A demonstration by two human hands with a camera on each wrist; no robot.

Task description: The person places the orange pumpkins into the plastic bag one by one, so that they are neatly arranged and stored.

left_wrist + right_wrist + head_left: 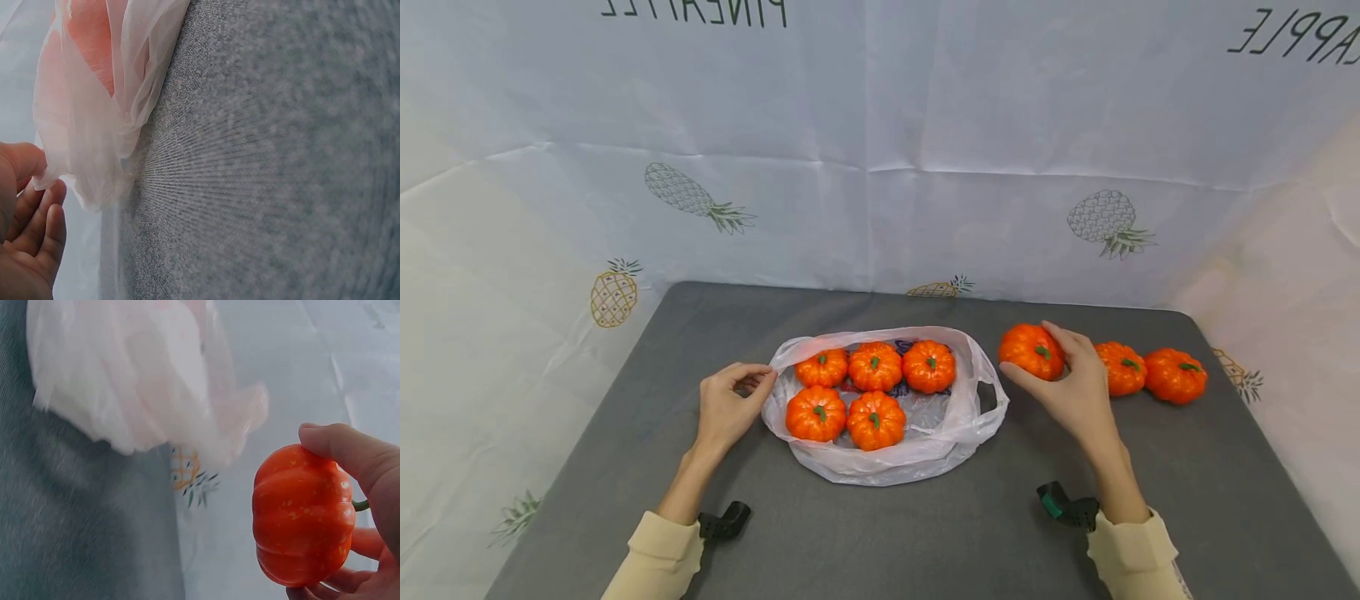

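A small orange pumpkin [1028, 348] with a green stem is gripped between the thumb and fingers of my right hand [1077, 392], right of the bag. In the right wrist view the pumpkin [303, 515] appears held up off the table. My left hand [730, 404] pinches the left rim of a thin white plastic bag [880, 471]; the left wrist view shows the bag's edge [81, 162] between thumb and fingers. Inside the open bag sit several orange pumpkins [875, 367] in two rows.
Two more pumpkins, one [1122, 368] partly behind my right hand and one [1176, 377] beside it, lie at the table's right. The grey table [880, 542] ends at a white curtain [880, 225] printed with pineapples. Black wrist mounts [724, 522] sit on both wrists.
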